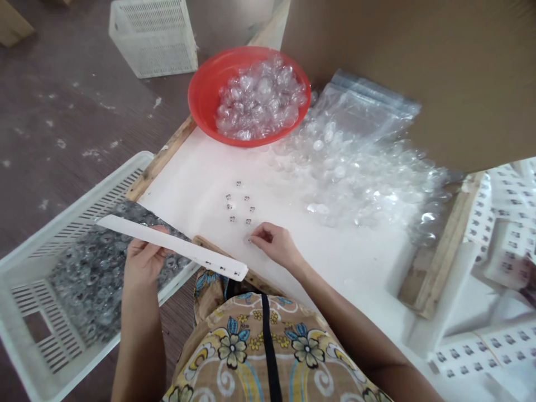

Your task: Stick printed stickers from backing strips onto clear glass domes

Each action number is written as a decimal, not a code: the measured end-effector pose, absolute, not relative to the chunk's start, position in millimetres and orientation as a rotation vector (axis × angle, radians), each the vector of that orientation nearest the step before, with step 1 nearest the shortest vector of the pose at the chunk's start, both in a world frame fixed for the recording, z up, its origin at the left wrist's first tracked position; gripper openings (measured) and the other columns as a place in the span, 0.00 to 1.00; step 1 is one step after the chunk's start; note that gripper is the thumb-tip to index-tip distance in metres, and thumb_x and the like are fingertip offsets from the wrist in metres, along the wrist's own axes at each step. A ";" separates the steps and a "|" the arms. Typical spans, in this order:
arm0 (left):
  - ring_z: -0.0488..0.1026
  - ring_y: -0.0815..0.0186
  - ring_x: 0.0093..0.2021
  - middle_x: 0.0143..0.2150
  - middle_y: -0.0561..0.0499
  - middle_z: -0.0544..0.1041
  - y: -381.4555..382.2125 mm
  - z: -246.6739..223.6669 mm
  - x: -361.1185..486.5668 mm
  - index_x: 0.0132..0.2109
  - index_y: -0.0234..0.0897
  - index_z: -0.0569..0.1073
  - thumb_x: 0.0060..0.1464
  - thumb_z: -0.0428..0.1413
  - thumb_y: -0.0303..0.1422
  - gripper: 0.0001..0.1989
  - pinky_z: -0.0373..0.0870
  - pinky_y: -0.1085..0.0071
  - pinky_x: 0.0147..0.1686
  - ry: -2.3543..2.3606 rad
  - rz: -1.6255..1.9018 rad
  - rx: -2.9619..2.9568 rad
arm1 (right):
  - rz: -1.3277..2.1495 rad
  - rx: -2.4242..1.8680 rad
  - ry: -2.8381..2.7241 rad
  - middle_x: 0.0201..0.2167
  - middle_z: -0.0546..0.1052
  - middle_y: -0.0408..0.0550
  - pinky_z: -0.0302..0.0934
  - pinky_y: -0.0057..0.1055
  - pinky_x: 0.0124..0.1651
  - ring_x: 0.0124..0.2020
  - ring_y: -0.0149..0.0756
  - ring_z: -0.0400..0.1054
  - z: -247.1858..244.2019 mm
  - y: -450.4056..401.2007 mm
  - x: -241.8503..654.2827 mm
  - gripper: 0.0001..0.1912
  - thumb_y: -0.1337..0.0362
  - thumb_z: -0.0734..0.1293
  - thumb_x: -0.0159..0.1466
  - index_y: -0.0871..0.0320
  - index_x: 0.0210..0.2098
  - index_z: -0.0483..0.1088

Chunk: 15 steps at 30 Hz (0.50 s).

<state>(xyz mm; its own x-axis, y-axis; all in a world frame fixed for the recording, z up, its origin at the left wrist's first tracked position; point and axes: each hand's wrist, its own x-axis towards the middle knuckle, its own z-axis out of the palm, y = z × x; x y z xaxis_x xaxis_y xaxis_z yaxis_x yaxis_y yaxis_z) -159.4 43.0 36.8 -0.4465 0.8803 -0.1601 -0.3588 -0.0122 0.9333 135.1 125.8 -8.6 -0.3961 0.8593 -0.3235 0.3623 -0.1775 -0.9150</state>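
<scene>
My left hand is closed on a long white strip with a few small dark prints near its right end. The strip slants down to the right, over the table's front edge. On the white table, my right hand pinches at the surface with thumb and forefinger together; what lies between the fingertips is too small to make out. Just beyond it, several small dark-printed pieces lie in a loose group. Many clear plastic domes are heaped farther right.
A red basin of clear domes stands at the back. At the left, a white crate holds many clear pieces. Printed sheets lie at the right, past a wooden rail. Cardboard rises behind; another crate is on the floor.
</scene>
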 end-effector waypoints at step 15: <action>0.74 0.68 0.18 0.24 0.51 0.79 50.8 35.0 -133.9 0.32 0.35 0.82 0.37 0.72 0.37 0.14 0.75 0.76 0.18 1.304 1.527 0.567 | 1.027 -1.567 -2.242 0.33 0.74 0.47 0.60 0.29 0.37 0.33 0.34 0.69 -3.2 110.5 114.5 0.05 0.68 0.64 0.64 0.56 0.34 0.72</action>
